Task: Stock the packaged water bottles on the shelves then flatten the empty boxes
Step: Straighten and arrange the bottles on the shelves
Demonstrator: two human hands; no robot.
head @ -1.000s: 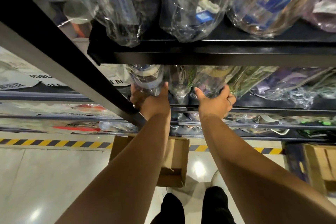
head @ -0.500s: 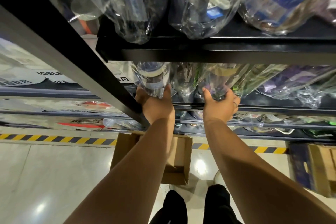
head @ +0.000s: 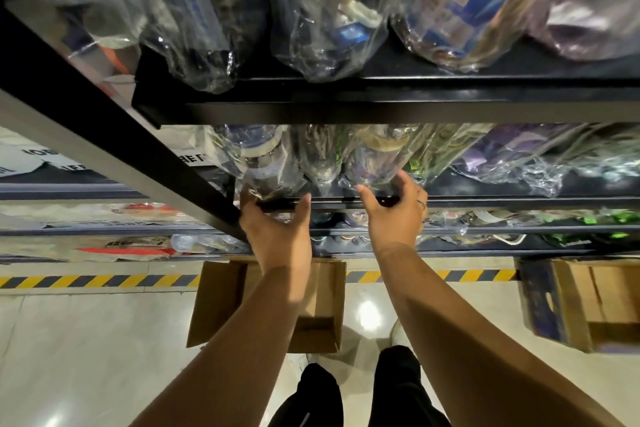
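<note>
- Plastic wrap, clear and crinkled, covers the first packaged bottle (head: 259, 163), which lies on the middle shelf (head: 519, 200) with its bottom end over the front edge, directly above the left hand (head: 277, 232).
- The left hand is half closed: thumb on one side and fingers on the other are curled round the bottom end of this bottle, and the black shelf edge crosses between them.
- The second packaged bottle (head: 377, 159) lies on the same shelf above the right hand (head: 394, 218). This hand cups its bottom end, thumb at the near-left and curved fingers at the right side.
- Between both hands a third wrapped bottle (head: 320, 163) lies in the row, touching its neighbours, so no free room remains between them.
- To the right of the right hand more wrapped packs (head: 519, 163) fill the shelf up to its edge.
- Above the hands the upper shelf (head: 381, 104) hangs low over the bottles, so the slot for moving is narrow. Its packs (head: 322, 28) stick out over its front edge.
- Just left of the left hand a black upright post (head: 138, 156) runs diagonally and closes that side.
- Below the hands an open cardboard box (head: 221, 305) stands on the floor (head: 86, 357), partly covered by the left forearm.
- Far to the right of the right arm a second cardboard box (head: 588, 305) stands.
- A yellow-black stripe (head: 86, 281) runs on the floor along the shelf foot.
</note>
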